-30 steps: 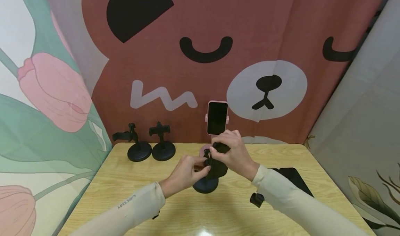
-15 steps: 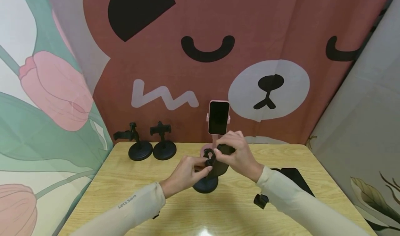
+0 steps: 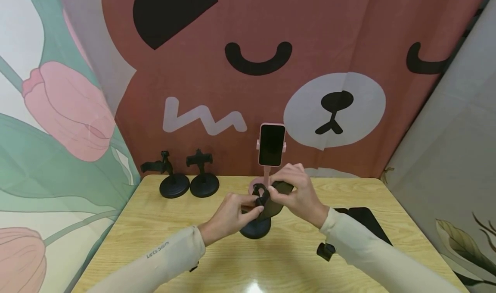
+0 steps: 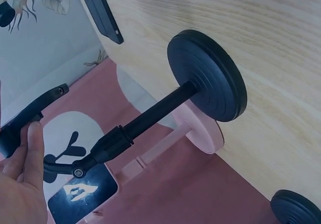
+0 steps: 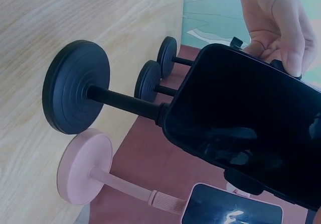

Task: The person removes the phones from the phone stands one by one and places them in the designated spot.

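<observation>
In the middle of the table stands a black phone stand (image 4: pixel 155 112) on a round base. Its clamp holds a black phone (image 5: pixel 225 108), screen tilted to one side. My left hand (image 3: pixel 232 213) pinches the clamp (image 3: pixel 262 194) at the phone's left side; in the left wrist view its fingertips meet at the dark holder. My right hand (image 3: pixel 298 189) pinches the phone's upper edge between thumb and fingers. Only a sliver of that hand shows in the right wrist view. The phone covers part of the clamp there.
Behind is a pink phone stand (image 5: pixel 85 166) bearing a pink-edged phone (image 3: pixel 271 145). Two more black stands (image 3: pixel 174 185) are at the back left, their clamps without phones. A flat black item (image 3: pixel 366 223) lies at the right, partly under my sleeve. A bear-print curtain (image 3: pixel 193 77) hangs behind the table.
The phone has turned and tilted, so the ring-like clamp shows more. My right hand has moved a little to the right with the phone's edge. My left hand stays nearly still.
</observation>
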Action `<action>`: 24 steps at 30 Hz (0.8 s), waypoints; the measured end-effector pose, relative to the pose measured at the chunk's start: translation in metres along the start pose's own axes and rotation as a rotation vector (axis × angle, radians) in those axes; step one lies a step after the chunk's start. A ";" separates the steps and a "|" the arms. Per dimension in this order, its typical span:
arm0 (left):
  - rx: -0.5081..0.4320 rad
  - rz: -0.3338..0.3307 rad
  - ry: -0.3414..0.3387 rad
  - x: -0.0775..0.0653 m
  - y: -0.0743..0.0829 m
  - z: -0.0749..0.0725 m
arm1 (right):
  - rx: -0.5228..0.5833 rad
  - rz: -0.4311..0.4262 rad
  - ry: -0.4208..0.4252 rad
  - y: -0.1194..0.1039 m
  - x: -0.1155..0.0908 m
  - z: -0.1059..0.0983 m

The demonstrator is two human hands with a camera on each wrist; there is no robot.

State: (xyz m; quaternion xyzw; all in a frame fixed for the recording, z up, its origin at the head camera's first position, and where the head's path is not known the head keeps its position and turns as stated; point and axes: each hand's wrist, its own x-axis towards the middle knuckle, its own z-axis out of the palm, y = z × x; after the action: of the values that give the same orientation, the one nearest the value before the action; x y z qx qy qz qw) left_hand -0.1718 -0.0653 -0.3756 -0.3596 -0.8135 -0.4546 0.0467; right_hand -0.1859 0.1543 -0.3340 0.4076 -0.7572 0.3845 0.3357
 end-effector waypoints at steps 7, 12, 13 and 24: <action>-0.015 -0.021 0.002 -0.001 0.000 0.000 | 0.014 -0.025 0.027 -0.001 -0.003 0.000; -0.022 -0.023 -0.003 -0.001 -0.002 -0.001 | 0.008 -0.052 0.066 -0.001 -0.006 0.003; -0.023 -0.027 -0.003 -0.002 -0.002 -0.001 | 0.005 -0.058 0.072 -0.001 -0.007 0.004; -0.040 -0.034 -0.004 -0.002 -0.004 -0.001 | 0.023 -0.110 0.128 0.000 -0.011 0.008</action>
State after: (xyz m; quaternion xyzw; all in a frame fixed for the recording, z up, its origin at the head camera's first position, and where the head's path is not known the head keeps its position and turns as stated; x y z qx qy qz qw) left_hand -0.1732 -0.0688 -0.3788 -0.3477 -0.8104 -0.4707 0.0302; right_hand -0.1821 0.1516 -0.3466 0.4269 -0.7062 0.3995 0.3994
